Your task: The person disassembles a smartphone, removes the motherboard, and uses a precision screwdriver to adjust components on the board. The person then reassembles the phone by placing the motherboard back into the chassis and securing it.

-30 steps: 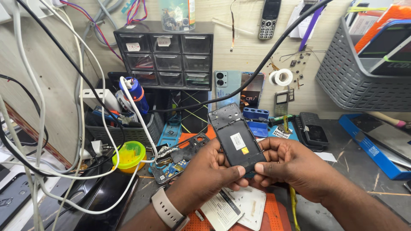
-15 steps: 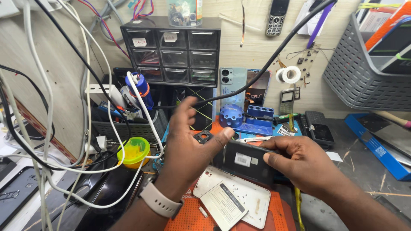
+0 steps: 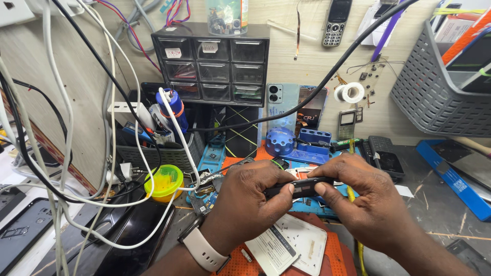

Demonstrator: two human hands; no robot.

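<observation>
A small black phone (image 3: 302,187) is held edge-on between both hands above the orange work mat (image 3: 332,255). My left hand (image 3: 250,199) grips its left end, thumb pressed against the edge; a white watch sits on that wrist. Gripping the right end is my right hand (image 3: 358,199), thumb on the near edge. Below the hands lie two white cards (image 3: 294,245) on the mat.
A black drawer cabinet (image 3: 212,64) stands at the back, a grey basket (image 3: 440,87) at the right. White and black cables (image 3: 102,153) hang across the left. A yellow-lidded pot (image 3: 163,181), blue tool holders (image 3: 296,143) and several phones lie around.
The phone was flat with its labelled back facing me; it has been turned edge-on. My left hand came back onto it after lifting off half a second ago.
</observation>
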